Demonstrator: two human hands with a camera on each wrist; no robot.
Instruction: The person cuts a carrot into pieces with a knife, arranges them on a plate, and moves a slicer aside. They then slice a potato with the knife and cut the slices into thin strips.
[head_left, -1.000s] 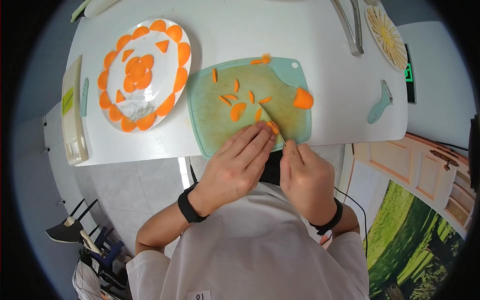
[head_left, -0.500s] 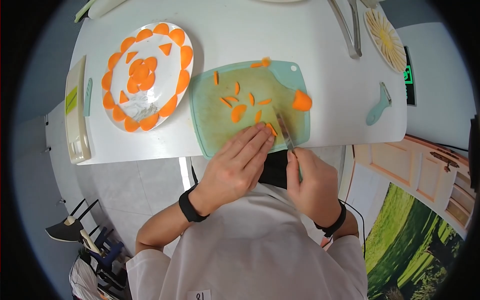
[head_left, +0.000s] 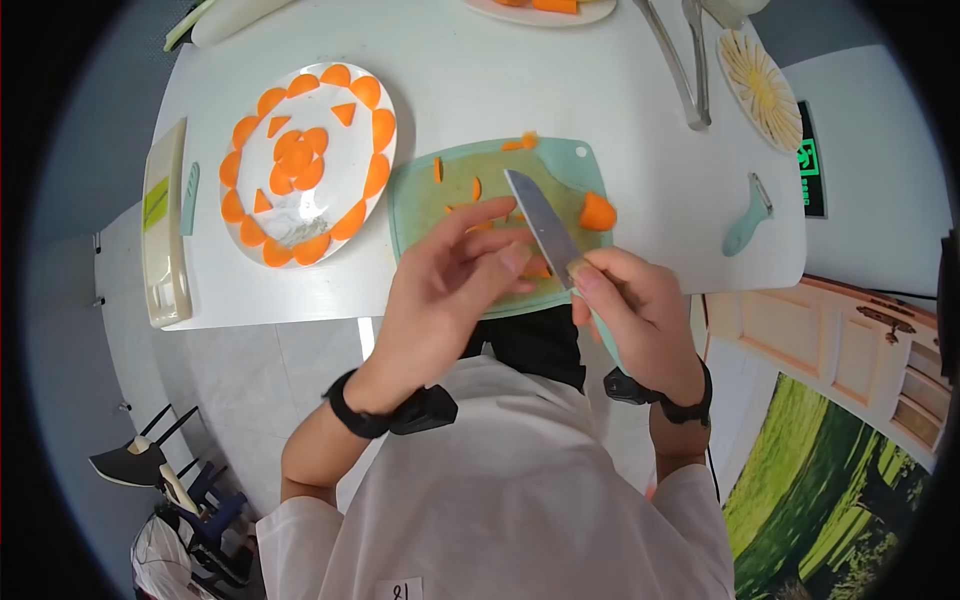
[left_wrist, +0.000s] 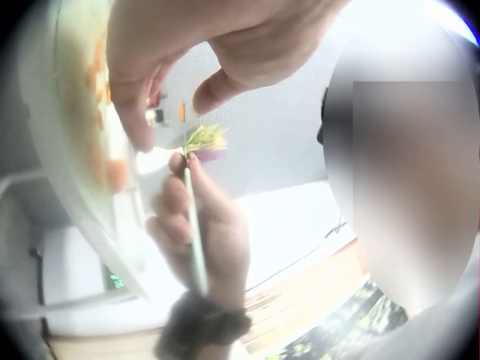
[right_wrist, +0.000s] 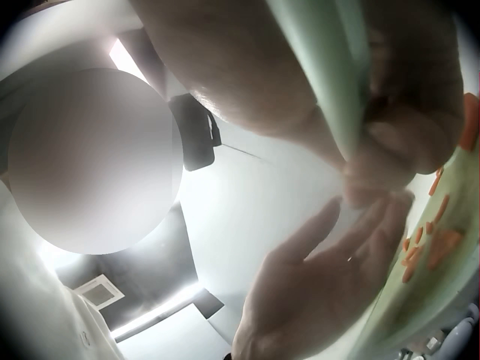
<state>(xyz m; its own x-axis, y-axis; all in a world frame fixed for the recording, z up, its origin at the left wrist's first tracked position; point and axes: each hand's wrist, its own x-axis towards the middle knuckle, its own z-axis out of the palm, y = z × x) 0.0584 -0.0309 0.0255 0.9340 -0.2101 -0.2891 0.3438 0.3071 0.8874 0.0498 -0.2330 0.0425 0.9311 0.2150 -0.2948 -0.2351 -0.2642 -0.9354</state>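
In the head view my right hand (head_left: 645,315) grips the green handle (head_left: 606,338) of a knife, its blade (head_left: 543,220) raised over the green cutting board (head_left: 412,195). My left hand (head_left: 440,285) is beside the blade, thumb and fingers apart, holding nothing visible. It partly covers the orange slices on the board. An orange chunk (head_left: 597,212) lies at the board's right side. The left wrist view shows a small orange sliver (left_wrist: 182,112) by the thin line of the blade, near my left thumb; whether it sticks there is unclear.
Left of the board is a white plate (head_left: 335,150) with orange pieces in a ring and a centre cluster. A cream-coloured tool (head_left: 163,235) lies farther left. To the right are a peeler (head_left: 743,228), metal tongs (head_left: 699,85) and an oval plate of pale strips (head_left: 765,90).
My left hand has lifted off the board, and its fingers have spread. My right hand has raised the knife, with the blade now angled up and leftward.
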